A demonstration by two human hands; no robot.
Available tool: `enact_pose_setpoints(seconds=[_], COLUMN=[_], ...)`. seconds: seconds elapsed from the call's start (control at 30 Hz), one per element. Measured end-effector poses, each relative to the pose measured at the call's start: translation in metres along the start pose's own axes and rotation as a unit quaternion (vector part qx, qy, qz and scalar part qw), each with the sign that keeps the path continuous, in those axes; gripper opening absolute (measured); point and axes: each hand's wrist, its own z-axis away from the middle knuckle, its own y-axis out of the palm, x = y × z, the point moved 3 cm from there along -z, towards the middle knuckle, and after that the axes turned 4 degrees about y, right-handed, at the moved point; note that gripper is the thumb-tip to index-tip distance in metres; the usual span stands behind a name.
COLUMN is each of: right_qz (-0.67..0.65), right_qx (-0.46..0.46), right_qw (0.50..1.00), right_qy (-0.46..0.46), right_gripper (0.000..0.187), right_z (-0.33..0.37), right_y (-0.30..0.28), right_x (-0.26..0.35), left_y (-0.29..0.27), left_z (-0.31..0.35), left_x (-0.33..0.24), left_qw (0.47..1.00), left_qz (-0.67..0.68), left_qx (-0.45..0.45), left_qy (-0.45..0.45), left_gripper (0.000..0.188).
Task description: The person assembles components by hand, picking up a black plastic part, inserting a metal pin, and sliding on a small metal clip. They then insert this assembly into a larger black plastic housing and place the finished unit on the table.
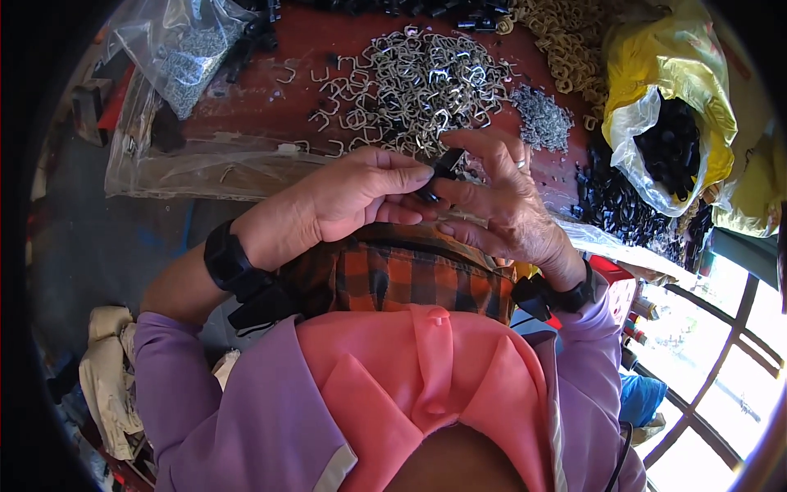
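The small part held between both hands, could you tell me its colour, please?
Black; the part shows best in the head view, pinched between both hands.

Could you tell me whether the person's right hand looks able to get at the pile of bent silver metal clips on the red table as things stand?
Probably yes. The right hand is right beside the pile of metal clips with nothing between, though its fingers share a small black part with the left hand.

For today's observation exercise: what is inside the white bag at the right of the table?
The white bag holds black parts, showing at its open mouth. The bag's plastic and the yellow bag cover whatever lies deeper.
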Motion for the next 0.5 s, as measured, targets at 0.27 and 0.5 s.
enact_pose_setpoints(seconds=[0.27,0.5], right_qz=[0.012,0.173], right_qx=[-0.063,0.009], right_qw=[0.989,0.974], right_qy=[0.135,0.149], right_gripper=[0.022,0.008], right_z=[-0.006,-0.013], right_y=[0.012,0.024], right_x=[-0.055,-0.075], left_y=[-0.005,-0.005], left_z=[0.002,0.004], left_x=[-0.006,-0.009], left_qw=[1.0,0.999], left_qz=[0.009,0.009], left_qx=[0.029,0.025], left_qy=[0.005,0.017], left_gripper=[0.019,0.023])
